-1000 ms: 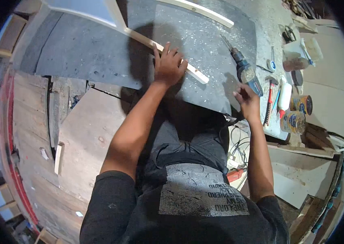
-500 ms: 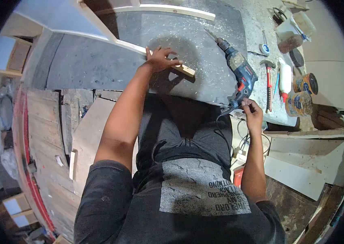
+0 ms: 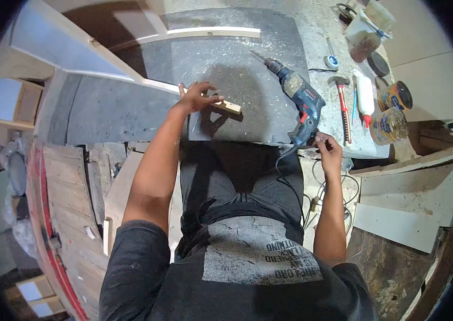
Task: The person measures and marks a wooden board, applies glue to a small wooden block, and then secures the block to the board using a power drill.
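My left hand (image 3: 199, 98) lies over a pale wooden strip (image 3: 230, 107), fingers curled across it and thumb stretched toward its free end. That strip is a leg of a wooden frame with a white panel (image 3: 95, 61). At the bench's near edge, my right hand (image 3: 330, 150) is closed in a pinch beside the rear end of a blue power drill (image 3: 304, 96). Whatever lies between its fingertips is too small to make out. The drill rests on its side with its bit pointing away and left.
Right of the drill lie a hammer (image 3: 342, 104), a white glue bottle (image 3: 365, 96), a tape measure (image 3: 331, 62) and two jars (image 3: 389, 127). A second frame rail (image 3: 213, 32) crosses the far side. Wood dust covers the dark board (image 3: 114, 109). The drill's cord (image 3: 285, 156) hangs over the edge.
The view has shifted, so the bench things sit slightly left and the near edge lower. Both hands keep their places, the left on the strip and the right by the drill.
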The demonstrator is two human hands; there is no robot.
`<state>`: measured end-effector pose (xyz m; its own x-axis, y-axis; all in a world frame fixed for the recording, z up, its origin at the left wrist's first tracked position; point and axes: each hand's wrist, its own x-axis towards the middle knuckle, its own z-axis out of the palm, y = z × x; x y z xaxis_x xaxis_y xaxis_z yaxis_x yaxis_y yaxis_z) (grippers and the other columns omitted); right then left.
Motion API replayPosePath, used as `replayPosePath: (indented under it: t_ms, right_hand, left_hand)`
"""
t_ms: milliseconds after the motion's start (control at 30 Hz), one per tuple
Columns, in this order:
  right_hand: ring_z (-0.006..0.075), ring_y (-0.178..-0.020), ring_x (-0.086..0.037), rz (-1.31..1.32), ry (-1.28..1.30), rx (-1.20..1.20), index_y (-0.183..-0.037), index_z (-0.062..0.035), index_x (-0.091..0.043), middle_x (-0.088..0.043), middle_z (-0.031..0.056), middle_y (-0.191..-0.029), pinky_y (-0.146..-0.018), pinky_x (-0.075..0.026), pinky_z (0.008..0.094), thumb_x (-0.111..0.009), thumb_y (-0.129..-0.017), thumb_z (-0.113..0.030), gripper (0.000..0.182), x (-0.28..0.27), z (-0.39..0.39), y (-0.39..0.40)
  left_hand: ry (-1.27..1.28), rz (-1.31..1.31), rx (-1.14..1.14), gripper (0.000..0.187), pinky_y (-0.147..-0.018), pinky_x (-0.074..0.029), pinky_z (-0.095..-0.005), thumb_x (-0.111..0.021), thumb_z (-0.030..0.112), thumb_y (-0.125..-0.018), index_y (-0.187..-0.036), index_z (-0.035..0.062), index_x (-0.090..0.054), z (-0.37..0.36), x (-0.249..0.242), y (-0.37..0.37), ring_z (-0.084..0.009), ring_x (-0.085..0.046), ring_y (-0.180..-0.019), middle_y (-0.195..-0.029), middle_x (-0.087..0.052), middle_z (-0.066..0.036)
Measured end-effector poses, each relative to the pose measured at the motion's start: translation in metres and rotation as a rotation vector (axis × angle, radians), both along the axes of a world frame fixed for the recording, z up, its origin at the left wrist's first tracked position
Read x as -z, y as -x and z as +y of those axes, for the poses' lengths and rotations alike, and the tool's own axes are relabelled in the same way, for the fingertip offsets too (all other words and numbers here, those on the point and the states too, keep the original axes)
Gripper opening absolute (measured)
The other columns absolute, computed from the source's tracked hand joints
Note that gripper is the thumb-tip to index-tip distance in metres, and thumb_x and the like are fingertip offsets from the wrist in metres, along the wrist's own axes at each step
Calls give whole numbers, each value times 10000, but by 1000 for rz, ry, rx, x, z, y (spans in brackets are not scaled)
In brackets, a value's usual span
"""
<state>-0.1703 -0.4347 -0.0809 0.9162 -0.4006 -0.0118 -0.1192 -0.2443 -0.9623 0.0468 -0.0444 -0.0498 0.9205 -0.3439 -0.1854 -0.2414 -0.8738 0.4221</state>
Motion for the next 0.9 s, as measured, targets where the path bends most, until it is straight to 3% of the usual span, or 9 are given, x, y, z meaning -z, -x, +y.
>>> replayPosePath:
  t_ms: [67,100,133,233,267,500,700,833,900]
  right_hand:
    - [88,-813,-573,11,-1,21,-1034,40,-658,-666,34,-883,-758,-459,236,-652,-872,-110,221,-1,-10,4]
    - [83,-810,-564,22,-3,34,-1024,40,-659,-662,29,-873,-754,-456,238,-649,-871,-107,213,-1,-11,6]
    - [77,-796,-546,-27,-3,47,-1022,41,-654,-652,19,-859,-741,-446,237,-644,-880,-127,220,5,-14,6]
    - [76,-778,-538,9,-101,82,-1028,27,-653,-639,5,-841,-723,-437,229,-636,-892,-158,230,-3,-12,15]
    - [70,-772,-539,-2,-102,89,-1026,23,-655,-635,2,-831,-708,-440,228,-641,-892,-162,229,2,-13,18]
    - [74,-756,-552,11,-186,154,-1023,16,-663,-653,15,-839,-700,-445,227,-650,-886,-163,226,31,-9,42]
    - [57,-726,-556,65,-287,248,-1035,-22,-678,-655,8,-837,-663,-442,202,-647,-892,-187,220,34,-29,49]
    - [74,-716,-571,-67,-117,344,-1003,9,-668,-642,5,-808,-636,-462,225,-642,-897,-199,235,28,-73,24]
    - [124,-721,-615,-229,123,394,-976,9,-666,-662,49,-799,-641,-482,269,-641,-885,-187,217,12,-97,-2]
  left_hand:
    - [56,29,14,634,-1073,58,-641,-642,658,-736,-1196,223,-615,2,-3,3,-238,-408,-1293,-1285,-537,-58]
    - [26,-41,22,620,-1075,72,-621,-560,650,-806,-1250,218,-588,4,4,4,-226,-364,-1337,-1342,-513,-56]
    - [2,-44,44,620,-1075,72,-621,-560,650,-806,-1250,218,-588,6,6,2,-226,-364,-1337,-1342,-513,-56]
    - [214,161,-64,606,-1055,155,-581,-349,602,-915,-1345,211,-521,9,10,-13,-225,-320,-1368,-1431,-451,-20]
    - [187,164,-42,606,-1055,155,-581,-349,602,-915,-1345,211,-521,10,10,-16,-225,-320,-1368,-1431,-451,-20]
    - [128,194,4,564,-1067,132,-555,-460,551,-887,-1300,181,-566,3,-3,-7,-242,-333,-1360,-1424,-460,-23]
    - [15,166,24,672,-1081,111,-572,-563,580,-828,-1363,181,-485,-10,-23,8,-283,-421,-1300,-1414,-462,-62]
    - [103,250,39,706,-1076,41,-607,-631,606,-783,-1342,195,-498,-2,-19,2,-271,-350,-1350,-1454,-394,-78]
    - [334,318,44,744,-1088,32,-591,-659,600,-763,-1363,200,-473,2,-6,-5,-284,-345,-1351,-1461,-376,-107]
